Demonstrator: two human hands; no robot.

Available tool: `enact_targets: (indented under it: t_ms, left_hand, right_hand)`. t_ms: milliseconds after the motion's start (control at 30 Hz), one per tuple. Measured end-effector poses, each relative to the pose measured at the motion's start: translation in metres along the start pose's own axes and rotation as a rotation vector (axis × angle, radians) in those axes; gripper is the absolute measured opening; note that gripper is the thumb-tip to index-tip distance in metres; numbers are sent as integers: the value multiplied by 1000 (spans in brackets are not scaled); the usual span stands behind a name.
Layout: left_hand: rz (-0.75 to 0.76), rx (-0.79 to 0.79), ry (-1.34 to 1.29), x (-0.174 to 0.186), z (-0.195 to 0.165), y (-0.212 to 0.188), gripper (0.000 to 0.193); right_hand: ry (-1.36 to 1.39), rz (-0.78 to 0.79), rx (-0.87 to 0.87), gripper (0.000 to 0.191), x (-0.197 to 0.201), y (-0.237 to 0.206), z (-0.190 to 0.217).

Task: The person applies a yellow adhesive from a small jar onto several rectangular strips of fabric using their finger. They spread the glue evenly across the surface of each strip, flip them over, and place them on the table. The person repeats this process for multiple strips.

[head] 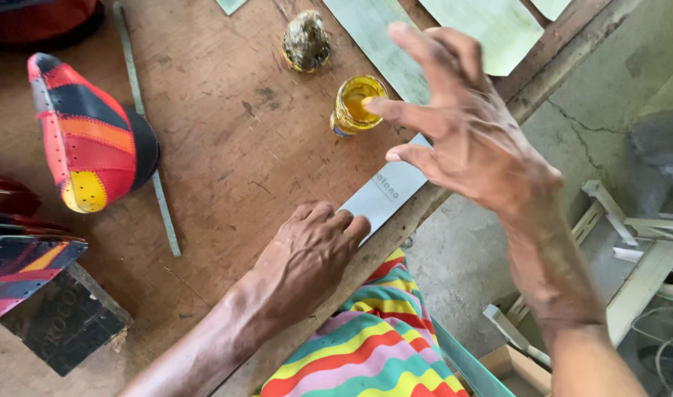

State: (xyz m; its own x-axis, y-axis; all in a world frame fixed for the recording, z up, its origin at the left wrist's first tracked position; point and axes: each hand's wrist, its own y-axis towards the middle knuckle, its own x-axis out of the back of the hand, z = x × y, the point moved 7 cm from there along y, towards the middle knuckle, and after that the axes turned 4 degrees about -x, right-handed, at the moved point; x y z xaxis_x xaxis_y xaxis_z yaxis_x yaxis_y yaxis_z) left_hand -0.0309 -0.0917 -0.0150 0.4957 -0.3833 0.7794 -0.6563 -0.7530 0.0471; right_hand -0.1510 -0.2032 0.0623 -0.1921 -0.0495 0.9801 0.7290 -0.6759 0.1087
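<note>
At the bench's near edge a pale grey strip [384,192] lies flat, its end overhanging slightly; left hand [311,254] rests on its near end, fingers curled, pinning not gripping. Right hand [465,121] hovers above the strip's far part, fingers spread, holding nothing, fingertip near a small jar of yellow liquid [357,105]. Crusted lump [305,40] sits beyond the jar; multicoloured shoe upper [86,136] toward the bench [226,147]'s left side.

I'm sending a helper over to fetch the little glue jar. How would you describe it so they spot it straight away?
Start at the brown wooden table and look near its far edge, just past the fingertips of the raised right hand. The jar is small, clear glass, open-topped and filled with yellow liquid. The grimy lump beyond it is dull and crusted, not see-through.
</note>
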Motion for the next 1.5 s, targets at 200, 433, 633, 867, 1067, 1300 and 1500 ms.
enact_targets:
  t_ms: [200, 433, 633, 867, 1067, 1300, 1500]
  left_hand:
    - [72, 84, -42, 3, 12, 16, 33]
    - [120, 57, -33, 0, 18, 23, 52]
    - [120, -3, 31, -7, 18, 21, 52]
    - [42, -26, 37, -4, 12, 22, 51]
    - [41, 30, 11, -2, 12, 25, 42]
    - [-123, -127, -92, 8, 14, 39, 50]
    - [-12, -92, -53, -8, 20, 52, 56]
  right_hand:
    - [-136, 298, -61, 42, -38, 52, -2]
    - [-115, 419, -99, 26, -64, 57, -13]
    - [21, 25, 85, 51, -13, 37, -1]
    - [57, -52, 33, 50, 5, 3, 0]
    - [6, -170, -83, 37, 44, -19, 11]
    - [813, -398, -305, 60, 42, -125, -30]
    - [1619, 66, -495, 90, -87, -147, -62]
